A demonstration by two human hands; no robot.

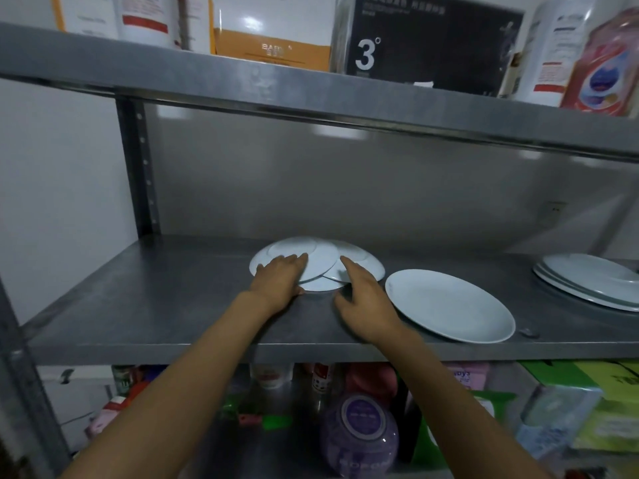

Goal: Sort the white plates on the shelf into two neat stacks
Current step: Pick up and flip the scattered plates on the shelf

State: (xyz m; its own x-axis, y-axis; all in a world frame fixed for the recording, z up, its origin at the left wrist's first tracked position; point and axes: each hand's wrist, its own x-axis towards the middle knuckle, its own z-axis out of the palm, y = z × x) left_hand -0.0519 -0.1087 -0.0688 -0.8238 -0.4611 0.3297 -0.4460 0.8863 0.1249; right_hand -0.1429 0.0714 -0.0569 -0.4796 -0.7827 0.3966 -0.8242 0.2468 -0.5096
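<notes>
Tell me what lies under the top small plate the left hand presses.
Under the top small plate, two more overlapping plates fan out; their hidden parts and any others beneath cannot be seen.

At twelve o'clock on the top shelf, a black box point(428, 43) reads "3°"; just left, an orange-and-white box point(273, 32) reads, blurred, "BARI".

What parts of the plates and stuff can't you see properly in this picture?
Head view:
- Overlapping plates: the left hand and right hand cover their front edges, so the count is unclear.
- Stack at far right: cut off by the picture's edge.
- Small dark thing by the single plate: too small to identify.
</notes>
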